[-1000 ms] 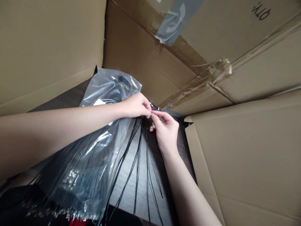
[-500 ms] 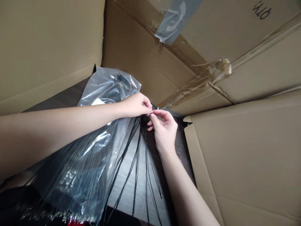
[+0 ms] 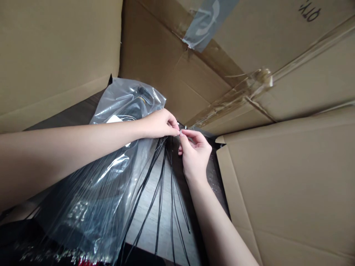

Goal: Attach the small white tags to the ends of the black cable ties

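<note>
Holds a tiny pale piece (image 3: 181, 132) just right of the clear bag (image 3: 111, 177), pinched between thumb and forefinger of the right hand (image 3: 197, 151); cannot tell its long axis. Meets it from the bag side with the left hand (image 3: 160, 124), about equally near, fingertips pressed together, cannot tell on what. Shows black wires (image 3: 159, 151) fanning down beside the bag, cardboard (image 3: 152, 48) behind it.
</note>
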`<state>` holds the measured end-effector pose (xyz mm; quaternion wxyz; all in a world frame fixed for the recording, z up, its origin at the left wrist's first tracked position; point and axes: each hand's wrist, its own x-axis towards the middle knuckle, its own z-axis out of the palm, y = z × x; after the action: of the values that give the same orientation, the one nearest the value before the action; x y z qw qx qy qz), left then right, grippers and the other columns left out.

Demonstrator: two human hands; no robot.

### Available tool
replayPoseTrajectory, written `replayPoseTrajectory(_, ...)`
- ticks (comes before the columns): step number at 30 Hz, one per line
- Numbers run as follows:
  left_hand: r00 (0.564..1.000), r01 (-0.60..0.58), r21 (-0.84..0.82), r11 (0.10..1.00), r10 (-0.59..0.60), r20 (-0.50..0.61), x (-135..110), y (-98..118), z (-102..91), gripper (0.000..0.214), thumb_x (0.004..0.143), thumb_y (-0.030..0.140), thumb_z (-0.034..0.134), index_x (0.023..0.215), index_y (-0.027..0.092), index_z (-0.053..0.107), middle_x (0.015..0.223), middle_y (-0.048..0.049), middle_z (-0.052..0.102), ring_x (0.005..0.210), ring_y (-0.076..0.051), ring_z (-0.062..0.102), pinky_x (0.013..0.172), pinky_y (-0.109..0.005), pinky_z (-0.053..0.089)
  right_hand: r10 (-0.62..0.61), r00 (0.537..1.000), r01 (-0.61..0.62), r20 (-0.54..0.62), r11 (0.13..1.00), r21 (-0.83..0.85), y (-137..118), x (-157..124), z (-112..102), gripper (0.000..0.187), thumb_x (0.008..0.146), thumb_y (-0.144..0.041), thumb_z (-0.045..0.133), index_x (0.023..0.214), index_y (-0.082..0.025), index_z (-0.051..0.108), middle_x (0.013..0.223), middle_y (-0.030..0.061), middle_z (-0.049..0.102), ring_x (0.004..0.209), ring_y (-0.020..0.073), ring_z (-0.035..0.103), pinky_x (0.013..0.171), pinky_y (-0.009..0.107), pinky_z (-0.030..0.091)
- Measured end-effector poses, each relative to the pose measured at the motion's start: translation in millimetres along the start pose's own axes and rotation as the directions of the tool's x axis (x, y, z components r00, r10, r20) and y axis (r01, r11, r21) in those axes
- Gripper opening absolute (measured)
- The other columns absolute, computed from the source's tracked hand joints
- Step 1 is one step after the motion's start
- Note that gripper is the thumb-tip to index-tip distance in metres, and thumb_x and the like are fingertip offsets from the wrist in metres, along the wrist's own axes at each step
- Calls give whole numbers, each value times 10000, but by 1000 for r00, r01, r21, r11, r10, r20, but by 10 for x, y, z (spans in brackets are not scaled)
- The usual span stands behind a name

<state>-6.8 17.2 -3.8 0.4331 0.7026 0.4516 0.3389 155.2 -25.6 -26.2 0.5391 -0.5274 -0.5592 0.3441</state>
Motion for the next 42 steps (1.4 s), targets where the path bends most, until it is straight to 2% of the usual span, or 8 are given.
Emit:
replayPoseTrajectory(11, 1000, 14, 90, 996, -14, 0, 5, -1, 5, 103, 736, 159, 673, 761, 151, 773, 714, -18, 743, 739, -164, 665, 668, -280, 438, 35, 999, -35, 16, 999, -17, 25, 19, -14, 238, 746, -364, 755, 882, -176, 702, 755, 0, 706, 446, 64, 490, 397, 219, 392)
replayPoseTrajectory(20, 999, 3, 92, 996, -7, 34, -1, -21, -7, 151, 765, 152, 604, 755, 155, 754, 699, -12, 735, 698, -152, 645, 665, -270, 437, 31, 999, -29, 33, 999, -35, -19, -2, -11, 211, 731, -354, 767, 828, -175, 711, 568, -41, 614, 430, 79, 473, 406, 225, 384)
replayPoseTrajectory(31, 997, -16, 75, 997, 10, 72, -13, 0, -16, 164, 786, 126, 580, 760, 138, 742, 757, -23, 751, 735, -143, 658, 682, -254, 441, 62, 997, -62, 52, 998, 7, 29, 19, -23, 234, 724, -353, 772, 849, -168, 702, 656, -27, 661, 448, 67, 491, 414, 214, 403)
replayPoseTrajectory(36, 999, -16, 88, 996, 14, 33, -14, 13, -1, 141, 778, 191, 628, 778, 143, 760, 759, -26, 757, 749, -159, 666, 678, -268, 442, 45, 998, -46, 46, 998, 30, 55, 24, -32, 254, 740, -372, 767, 881, -178, 686, 768, -9, 694, 462, 56, 491, 407, 208, 401)
replayPoseTrajectory(42, 1000, 12, 91, 996, -11, -10, -4, 8, 13, 104, 724, 183, 665, 751, 161, 763, 710, -16, 741, 724, -164, 662, 652, -270, 439, 43, 999, -44, 20, 999, 23, 74, 31, -34, 283, 744, -388, 769, 916, -187, 668, 821, -4, 685, 466, 52, 477, 401, 214, 386)
